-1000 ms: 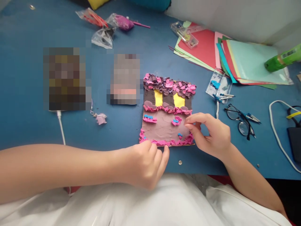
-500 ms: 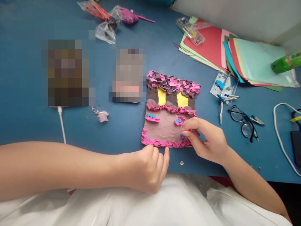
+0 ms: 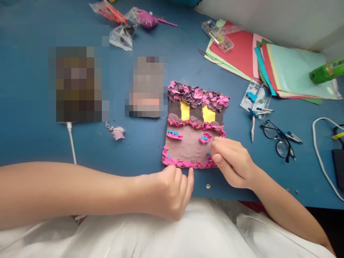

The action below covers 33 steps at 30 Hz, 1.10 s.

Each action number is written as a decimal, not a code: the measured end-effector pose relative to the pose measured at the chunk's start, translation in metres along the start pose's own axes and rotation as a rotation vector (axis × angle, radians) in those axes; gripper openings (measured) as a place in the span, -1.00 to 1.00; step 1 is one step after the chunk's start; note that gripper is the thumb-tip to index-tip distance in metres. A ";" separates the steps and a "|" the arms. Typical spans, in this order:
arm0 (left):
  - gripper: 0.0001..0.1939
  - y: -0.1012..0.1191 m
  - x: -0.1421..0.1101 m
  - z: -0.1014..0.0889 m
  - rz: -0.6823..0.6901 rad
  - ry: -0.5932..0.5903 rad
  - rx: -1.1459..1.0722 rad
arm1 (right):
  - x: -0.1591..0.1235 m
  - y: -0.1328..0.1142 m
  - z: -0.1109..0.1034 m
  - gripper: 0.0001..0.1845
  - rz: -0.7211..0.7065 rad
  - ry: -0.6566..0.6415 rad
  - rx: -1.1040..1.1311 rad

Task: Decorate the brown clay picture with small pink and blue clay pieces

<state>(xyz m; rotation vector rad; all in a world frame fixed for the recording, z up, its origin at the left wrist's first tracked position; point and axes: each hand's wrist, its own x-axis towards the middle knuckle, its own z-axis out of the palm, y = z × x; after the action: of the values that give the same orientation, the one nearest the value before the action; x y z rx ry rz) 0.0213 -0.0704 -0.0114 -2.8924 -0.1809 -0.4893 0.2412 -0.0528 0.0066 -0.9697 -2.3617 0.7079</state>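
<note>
A clay picture lies flat on the blue table, with pink and dark purple petals along its top, black and yellow panels below them, and a mauve lower half edged in pink. Small blue-and-pink clay pieces sit on the mauve part. My left hand is curled closed at the bottom edge, one fingertip by the pink border; its palm side is hidden. Over the lower right edge, my right hand has thumb and fingers drawn together beside a blue piece. Whatever it may hold is too small or covered.
Left of the picture are two blurred-out objects and a pink charm. Bagged clay lies at the back. To the right are coloured papers, a green tube, compasses, glasses and a white cable.
My right hand has shifted slightly right and its fingers have curled in more, away from the small blue piece. The left hand stays where it was.
</note>
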 end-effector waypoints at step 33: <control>-0.65 0.000 -0.001 0.001 0.013 -0.009 0.018 | 0.008 -0.013 0.002 -0.86 0.064 -0.184 -0.077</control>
<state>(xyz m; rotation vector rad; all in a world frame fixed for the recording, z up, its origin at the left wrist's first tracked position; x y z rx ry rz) 0.0210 -0.0700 -0.0125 -2.8770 -0.1668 -0.4700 0.2284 -0.0550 0.0148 -1.0569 -2.5435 0.7653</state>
